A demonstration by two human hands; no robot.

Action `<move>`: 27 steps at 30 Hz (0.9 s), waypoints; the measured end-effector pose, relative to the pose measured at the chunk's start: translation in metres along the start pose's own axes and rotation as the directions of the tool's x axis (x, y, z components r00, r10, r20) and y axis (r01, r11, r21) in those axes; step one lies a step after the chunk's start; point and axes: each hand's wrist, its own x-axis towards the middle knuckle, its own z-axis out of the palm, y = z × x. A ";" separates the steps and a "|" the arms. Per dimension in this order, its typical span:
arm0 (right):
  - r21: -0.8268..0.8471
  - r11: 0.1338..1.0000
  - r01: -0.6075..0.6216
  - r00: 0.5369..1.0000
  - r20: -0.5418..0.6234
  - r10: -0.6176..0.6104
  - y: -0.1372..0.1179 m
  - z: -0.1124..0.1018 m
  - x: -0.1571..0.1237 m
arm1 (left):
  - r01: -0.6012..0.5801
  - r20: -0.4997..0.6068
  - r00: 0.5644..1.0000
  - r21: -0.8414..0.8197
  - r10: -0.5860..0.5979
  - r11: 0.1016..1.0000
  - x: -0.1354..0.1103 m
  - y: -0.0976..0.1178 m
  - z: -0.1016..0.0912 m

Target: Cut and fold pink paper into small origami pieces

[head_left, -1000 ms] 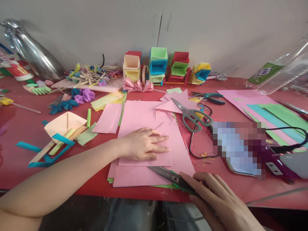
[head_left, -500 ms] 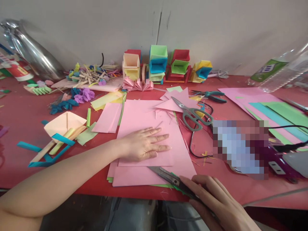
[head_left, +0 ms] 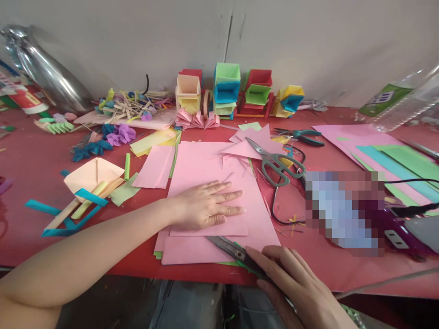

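My left hand (head_left: pixel 202 208) lies flat with spread fingers on a smaller pink sheet (head_left: pixel 181 228), which rests on larger pink paper (head_left: pixel 199 252). In my right hand (head_left: pixel 295 278) is a utility knife (head_left: pixel 236 251) with a dark grey metal front and some green along it. Its tip meets the near edge of the smaller sheet and may reach under it; I cannot tell how far. Green sheets show beneath the pink stack. Grey-handled scissors (head_left: pixel 274 164) lie beyond the stack's right side, beside pink offcuts (head_left: pixel 254 145).
Folded paper boxes (head_left: pixel 226 91) line the wall. Teal-handled pliers (head_left: pixel 303 135), a black cord and a purple power strip (head_left: pixel 408 235) lie on the right. A paper model (head_left: pixel 94 176), craft sticks (head_left: pixel 132 107) and a steel jug (head_left: pixel 48 68) are on the left.
The knife and my right hand have shifted slightly left along the near edge of the smaller sheet. My left hand stays pressed on the paper.
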 end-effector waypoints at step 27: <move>0.056 0.997 0.055 0.998 0.014 -0.056 -0.012 0.001 0.013 | -0.017 -0.013 1.000 0.015 0.017 1.000 0.001 -0.003 0.003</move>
